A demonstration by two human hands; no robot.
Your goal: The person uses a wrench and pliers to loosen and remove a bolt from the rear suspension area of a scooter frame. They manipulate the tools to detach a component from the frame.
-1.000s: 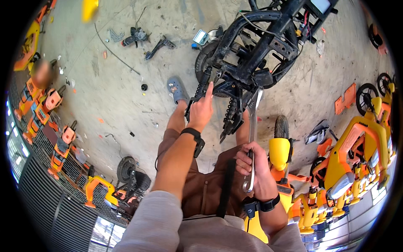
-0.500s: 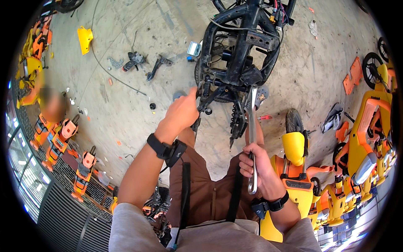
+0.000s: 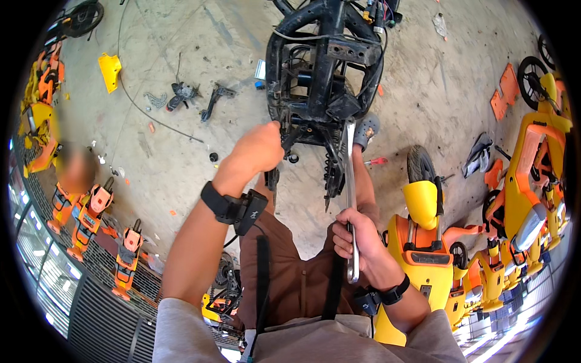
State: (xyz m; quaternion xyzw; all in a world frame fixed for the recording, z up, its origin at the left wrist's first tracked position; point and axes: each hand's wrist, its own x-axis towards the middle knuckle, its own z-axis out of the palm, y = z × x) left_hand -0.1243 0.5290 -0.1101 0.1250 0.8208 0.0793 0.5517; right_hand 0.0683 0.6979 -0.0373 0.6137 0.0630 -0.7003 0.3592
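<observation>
The right hand (image 3: 358, 237) is wrapped round the lower part of a long silver wrench (image 3: 350, 187), knuckles to the left, with the lower end poking out below the fist. That forearm comes up from the lower right, bent at the elbow, a black strap on its wrist. The wrench stands nearly straight up the view, its upper end at the lower right corner of a black vehicle frame (image 3: 330, 66) — whether it sits on a nut there is too small to tell.

The left arm reaches forward from the lower left, its wrist carrying a black strapped device (image 3: 239, 210). The left hand (image 3: 257, 148) shows its back, beside the frame's lower left corner; its fingers are mostly hidden, so I cannot tell whether it grips anything.

A black spring (image 3: 330, 172) hangs just left of the wrench. The frame's top is cut off by the upper edge, and the left foot is out of sight — the right wears a grey clog (image 3: 367, 129).
</observation>
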